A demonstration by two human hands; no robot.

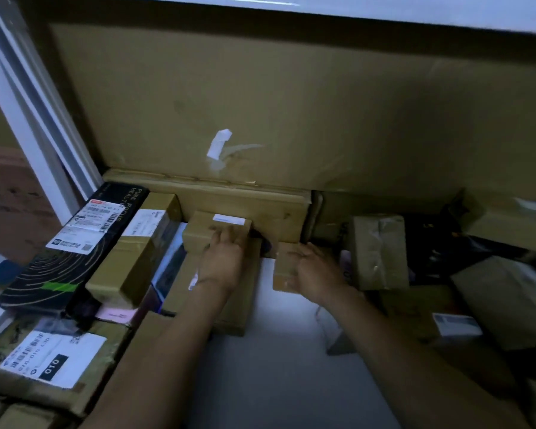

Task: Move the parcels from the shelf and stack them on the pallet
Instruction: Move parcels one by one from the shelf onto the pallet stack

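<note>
I look into a dim shelf bay packed with cardboard parcels. My left hand [225, 258] lies on a small brown box with a white label [205, 226], fingers curled over its near right edge. My right hand [314, 272] grips another small brown box [283, 267] from its right side; that box rests on the white shelf floor [279, 351]. A long flat carton [245, 196] lies behind both small boxes. No pallet is in view.
A black labelled box [75, 243] and a taped brown box [136, 252] sit at the left, with a labelled carton [50, 360] below them. More parcels [379, 249] crowd the right. A large cardboard sheet [291, 103] forms the back. A white shelf post [28, 119] stands at the left.
</note>
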